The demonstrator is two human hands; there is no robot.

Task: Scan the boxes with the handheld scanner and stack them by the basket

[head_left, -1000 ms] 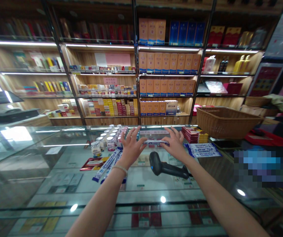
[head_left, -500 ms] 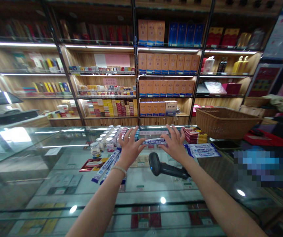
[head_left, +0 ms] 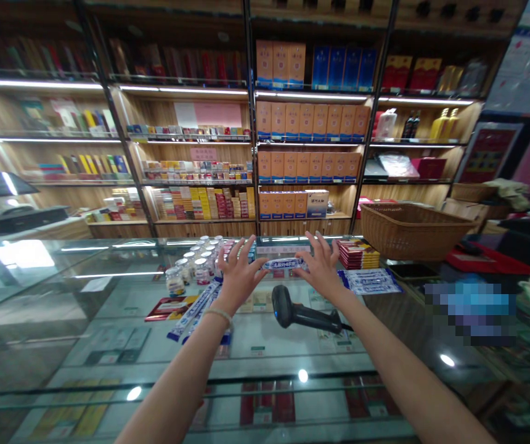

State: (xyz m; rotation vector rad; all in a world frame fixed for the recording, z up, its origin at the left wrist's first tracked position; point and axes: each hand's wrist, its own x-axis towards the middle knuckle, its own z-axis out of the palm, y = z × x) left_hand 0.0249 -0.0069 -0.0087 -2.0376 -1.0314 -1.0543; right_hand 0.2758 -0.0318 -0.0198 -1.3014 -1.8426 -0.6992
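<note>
A slim blue-and-white candy packet [head_left: 282,264] with printed characters stretches between my two hands, above the glass counter. My left hand [head_left: 238,280] pinches its left end, the other fingers raised and spread. At the right end, my right hand [head_left: 324,271] grips it between thumb and index finger. Just below lies a black handheld barcode scanner [head_left: 304,314]. More long blue-and-white packets [head_left: 195,311] lie beside my left wrist, partly hidden by it, near a red-and-gold packet [head_left: 166,307]. Further blue-and-white packets [head_left: 373,282] lie to the right of my right hand.
Several small lidded jars [head_left: 201,270] stand left of my left hand. A stack of red packets [head_left: 358,254] and a wicker basket [head_left: 413,231] sit at the right. Stocked shelves [head_left: 309,166] rise behind the glass counter [head_left: 265,364]. A blurred-out blue patch covers the right side.
The view has shifted slightly, so everything appears a little further left. Both hands keep hold of the candy packet, with almost no change in their pose.
</note>
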